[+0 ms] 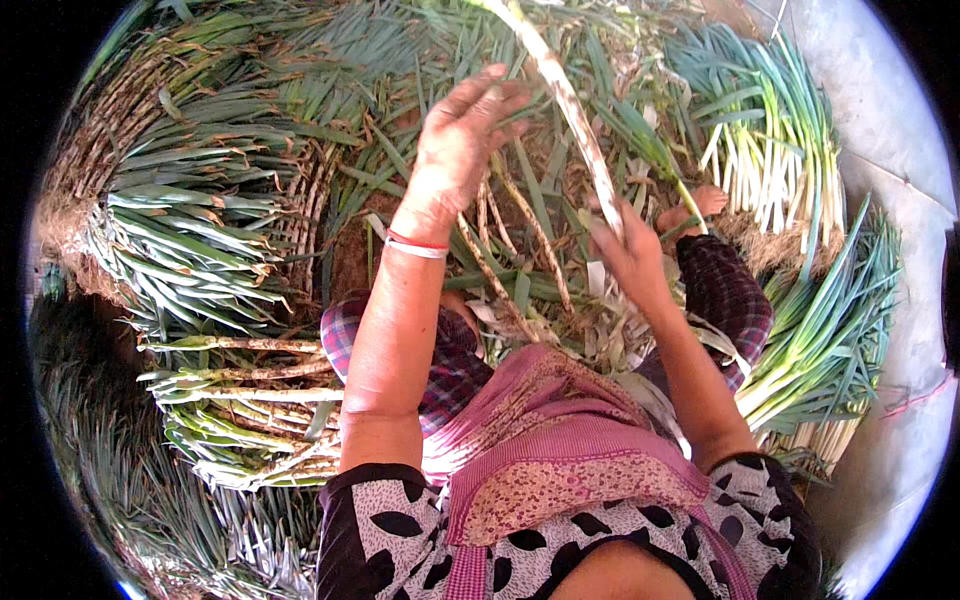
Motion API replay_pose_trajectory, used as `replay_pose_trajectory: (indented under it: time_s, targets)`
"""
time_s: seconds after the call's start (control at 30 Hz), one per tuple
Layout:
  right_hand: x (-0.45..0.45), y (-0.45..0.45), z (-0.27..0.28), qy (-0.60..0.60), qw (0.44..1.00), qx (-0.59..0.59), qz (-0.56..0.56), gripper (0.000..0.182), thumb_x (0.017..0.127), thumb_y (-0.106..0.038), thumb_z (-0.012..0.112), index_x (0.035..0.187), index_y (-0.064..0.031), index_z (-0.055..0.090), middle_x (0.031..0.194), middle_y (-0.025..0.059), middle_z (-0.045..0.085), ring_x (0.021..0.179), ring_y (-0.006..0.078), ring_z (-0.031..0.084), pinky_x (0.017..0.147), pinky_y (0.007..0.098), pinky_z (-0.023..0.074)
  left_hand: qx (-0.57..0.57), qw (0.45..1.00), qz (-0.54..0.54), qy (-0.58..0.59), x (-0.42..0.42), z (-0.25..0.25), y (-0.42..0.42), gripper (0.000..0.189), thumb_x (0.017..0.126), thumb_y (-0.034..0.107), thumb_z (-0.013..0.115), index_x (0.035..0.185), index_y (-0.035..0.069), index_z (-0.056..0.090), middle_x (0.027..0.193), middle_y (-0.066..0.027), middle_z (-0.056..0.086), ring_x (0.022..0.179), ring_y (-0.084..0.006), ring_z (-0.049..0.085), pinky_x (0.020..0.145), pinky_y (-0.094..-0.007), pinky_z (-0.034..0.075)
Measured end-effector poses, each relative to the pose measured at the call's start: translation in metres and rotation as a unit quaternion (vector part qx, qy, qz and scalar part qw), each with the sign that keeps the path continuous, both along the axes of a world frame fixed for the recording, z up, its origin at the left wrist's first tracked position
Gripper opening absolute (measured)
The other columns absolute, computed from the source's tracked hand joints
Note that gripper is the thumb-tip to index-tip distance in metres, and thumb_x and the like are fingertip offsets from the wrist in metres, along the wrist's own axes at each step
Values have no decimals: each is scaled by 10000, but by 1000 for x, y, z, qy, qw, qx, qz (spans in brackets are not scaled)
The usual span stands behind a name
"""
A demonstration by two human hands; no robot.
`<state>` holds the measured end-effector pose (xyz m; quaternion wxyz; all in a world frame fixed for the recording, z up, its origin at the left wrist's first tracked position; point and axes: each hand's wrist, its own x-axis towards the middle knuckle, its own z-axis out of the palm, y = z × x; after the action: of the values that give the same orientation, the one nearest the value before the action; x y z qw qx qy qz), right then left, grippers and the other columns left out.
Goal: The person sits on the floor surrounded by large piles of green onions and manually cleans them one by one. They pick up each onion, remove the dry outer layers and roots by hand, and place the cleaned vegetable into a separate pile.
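My right hand (631, 251) grips the lower end of a long green onion (566, 94), seemingly a Welsh onion with brown, soil-stained skin. The stalk slants up and left to the top edge, where its leaves leave the view. My left hand (474, 116) is raised to the left of the stalk, with its fingers apart and slightly blurred, apparently touching nothing. Below it, several unpeeled onion stalks (495, 274) lie on a litter of leaves and peeled skins (600, 330) between my knees.
Bundles of unpeeled onions with roots (187, 210) are piled at the left, with loose stalks (262, 394) beside my left knee. Cleaned white-stemmed onions (780, 165) stand at the upper right. More green onions (810, 345) lie by my right knee, next to a pale floor (892, 82).
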<state>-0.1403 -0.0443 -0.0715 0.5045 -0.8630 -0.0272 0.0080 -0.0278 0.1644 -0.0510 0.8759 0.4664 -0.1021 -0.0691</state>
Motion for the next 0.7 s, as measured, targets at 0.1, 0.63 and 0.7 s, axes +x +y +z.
replay_pose_trajectory:
  time_s: [0.1, 0.63, 0.7]
  targets:
    - [47, -4, -62, 7, 999, -32, -33, 396, 851, -215, 593, 1149, 18, 479, 849, 201, 630, 772, 286, 621, 693, 360, 459, 40, 991, 65, 106, 11, -21, 10, 328, 907, 130, 512, 1208, 5, 481, 1170, -168, 545, 1055, -277, 574, 889, -392, 464]
    - [53, -46, -153, 298, 948, 112, 14, 601, 765, -270, 678, 1252, 13, 468, 935, 182, 641, 829, 247, 622, 759, 381, 484, 455, 746, 115, 473, -125, -350, -38, 217, 791, 130, 627, 870, -67, 587, 882, -189, 605, 674, -274, 577, 594, -414, 441]
    - [38, -44, -131, 245, 968, 43, 25, 617, 762, -293, 686, 1252, 12, 467, 986, 189, 633, 877, 256, 614, 813, 371, 473, 408, 783, 25, 470, -113, -315, -37, 233, 792, 129, 633, 909, -69, 597, 922, -196, 614, 758, -279, 593, 644, -416, 454]
